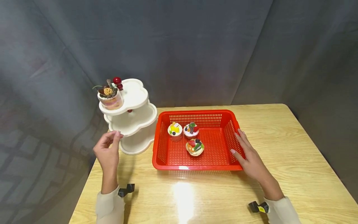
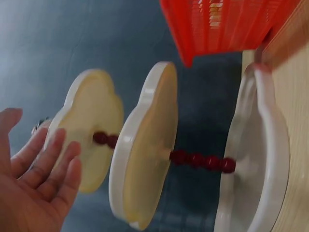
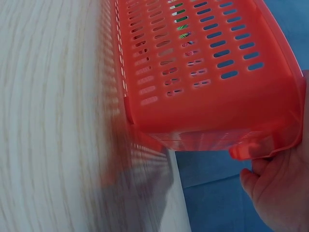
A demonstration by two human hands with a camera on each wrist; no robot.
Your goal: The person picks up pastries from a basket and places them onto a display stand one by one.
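My left hand [image 1: 107, 151] is beside a white three-tier dessert stand [image 1: 134, 93], near the front edge of its middle tier. In the left wrist view its fingers [image 2: 46, 179] are loosely extended with nothing between them. A layered dessert cup [image 1: 111, 99] with dark toppings sits at the left of the top tier. My right hand [image 1: 251, 160] holds the right rim of a red plastic basket [image 1: 215, 168], thumb over the inside and other fingers beneath the rim. Inside the basket are a yellow-topped fruit cup [image 1: 175, 130], another fruit cup [image 1: 191, 130] and a fruit tartlet [image 1: 195, 147].
The stand and basket are side by side on a light wooden table [image 1: 293, 161]. Behind them hangs a dark grey curtain [image 1: 190, 53]. Dark red beads [image 2: 205, 161] form the post between the stand's tiers.
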